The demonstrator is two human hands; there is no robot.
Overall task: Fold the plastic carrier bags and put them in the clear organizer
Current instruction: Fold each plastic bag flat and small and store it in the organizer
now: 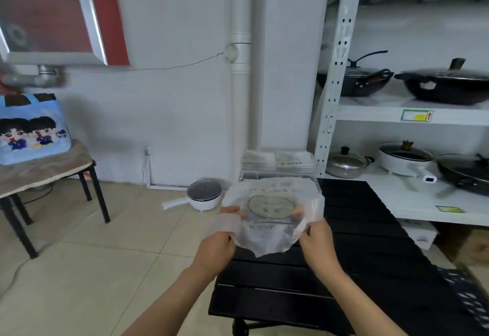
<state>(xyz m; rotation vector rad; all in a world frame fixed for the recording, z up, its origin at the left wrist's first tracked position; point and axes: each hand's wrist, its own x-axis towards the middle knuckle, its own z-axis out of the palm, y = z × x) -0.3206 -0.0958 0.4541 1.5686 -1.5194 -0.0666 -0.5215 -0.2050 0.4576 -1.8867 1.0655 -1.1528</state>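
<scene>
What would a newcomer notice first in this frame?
Both hands, left and right, hold a translucent bag spread open in mid-air above a black table. Behind it, against the wall, sits the clear organizer; dark woks fill the shelf at right.

Both bare forearms reach forward from near edge, converging toward centre. Left hand (219, 245) raised, back toward camera, fingers curled, pinching left edge of thin translucent plastic bag (272, 214); fingertips partly veiled behind film. Right hand (318, 243) level with left, just right of it, fingers curled, gripping bag's right edge, thumb side toward bag. Hands near each other but apart, bag stretched between them. Wrists straight, no sleeves visible.
</scene>
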